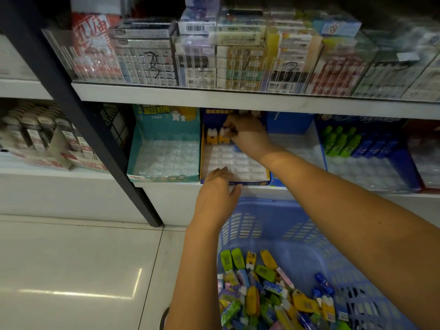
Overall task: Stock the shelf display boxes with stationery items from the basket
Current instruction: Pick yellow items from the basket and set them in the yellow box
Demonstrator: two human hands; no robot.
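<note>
A blue and yellow display box [238, 179] with a white slotted tray stands on the lower shelf. Two yellow and white cartoon items [212, 136] stand upright in its back row. My right hand [247, 134] reaches deep into the box and pinches a second yellow and white item [225, 134] at the back row. My left hand [217, 189] rests with fingers straight on the box's front edge. Below, a blue plastic basket [281, 225] holds several mixed stationery items [269, 294] in yellow, green and blue.
A teal display box [164, 177] with a bare clear tray stands left of the blue one. To the right are a white tray box and a blue box with green and blue items [352, 141]. A black shelf post [100, 129] slants at left. Tiled floor lies lower left.
</note>
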